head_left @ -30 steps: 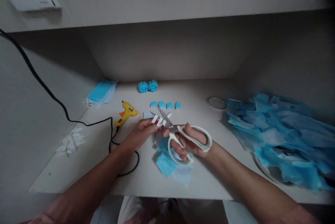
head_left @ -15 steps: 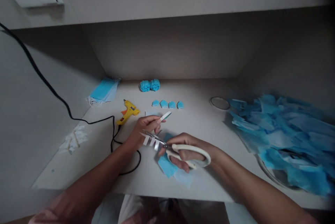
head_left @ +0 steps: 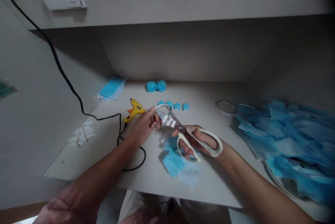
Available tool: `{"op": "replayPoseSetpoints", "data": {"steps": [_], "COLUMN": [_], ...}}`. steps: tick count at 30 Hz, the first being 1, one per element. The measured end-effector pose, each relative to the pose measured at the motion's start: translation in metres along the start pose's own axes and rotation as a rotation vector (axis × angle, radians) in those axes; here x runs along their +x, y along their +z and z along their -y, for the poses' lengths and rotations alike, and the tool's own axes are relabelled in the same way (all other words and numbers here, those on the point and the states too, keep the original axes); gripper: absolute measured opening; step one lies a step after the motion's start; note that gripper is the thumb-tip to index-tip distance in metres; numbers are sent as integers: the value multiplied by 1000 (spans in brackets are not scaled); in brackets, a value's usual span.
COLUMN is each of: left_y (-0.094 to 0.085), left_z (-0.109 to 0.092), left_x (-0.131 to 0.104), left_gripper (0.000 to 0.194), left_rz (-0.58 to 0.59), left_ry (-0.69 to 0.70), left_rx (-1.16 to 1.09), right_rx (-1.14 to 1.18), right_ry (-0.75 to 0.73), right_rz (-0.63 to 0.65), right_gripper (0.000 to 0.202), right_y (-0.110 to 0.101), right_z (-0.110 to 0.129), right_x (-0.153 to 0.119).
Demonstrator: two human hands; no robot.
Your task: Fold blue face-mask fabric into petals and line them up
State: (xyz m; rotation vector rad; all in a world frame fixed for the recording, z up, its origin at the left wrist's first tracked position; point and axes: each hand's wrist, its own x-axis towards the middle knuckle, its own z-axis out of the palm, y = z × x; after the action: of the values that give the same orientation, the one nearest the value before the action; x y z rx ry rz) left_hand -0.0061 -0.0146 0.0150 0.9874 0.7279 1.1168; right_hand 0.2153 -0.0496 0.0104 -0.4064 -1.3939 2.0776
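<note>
Around us on the desk (head_left: 209, 182) we see a yellow glue gun (head_left: 134, 111) with its black cable (head_left: 65, 72), a stack of blue masks (head_left: 111, 88), two blue rosettes (head_left: 156, 86), a ring (head_left: 226, 107) and a heap of blue scraps (head_left: 290, 143). A row of small blue pieces (head_left: 177, 106) lies behind our work, its left ones partly covered by the scissors (head_left: 180, 128) and a white strip (head_left: 162, 106). The scissors point forward and left, blades parted, their long axis slanting back to the right. Our right hand (head_left: 195, 136) grips them, fingers through both handle loops; our left hand (head_left: 147, 124) pinches the strip, which arches from its fingertips toward the blades.
</note>
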Motion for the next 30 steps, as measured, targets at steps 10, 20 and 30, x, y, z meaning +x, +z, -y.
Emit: {"op": "replayPoseSetpoints", "data": {"steps": [10,20,30], "left_y": [2,6,-2], "left_z": [10,8,13], "left_x": [2,-3,-3], "left_gripper": [47,41,40], "left_rz": [30,129,126], "left_ry": [-73,-46,-3], "left_rx": [-25,63,151], "right_rx": [21,13,34], "right_ry": [30,66,57], "right_rz": [34,26,-62], "right_gripper": [66,68,61], "right_y": [1,-3,0], "right_z": [-3,-6,-8], "right_x": [2,3,2]}}
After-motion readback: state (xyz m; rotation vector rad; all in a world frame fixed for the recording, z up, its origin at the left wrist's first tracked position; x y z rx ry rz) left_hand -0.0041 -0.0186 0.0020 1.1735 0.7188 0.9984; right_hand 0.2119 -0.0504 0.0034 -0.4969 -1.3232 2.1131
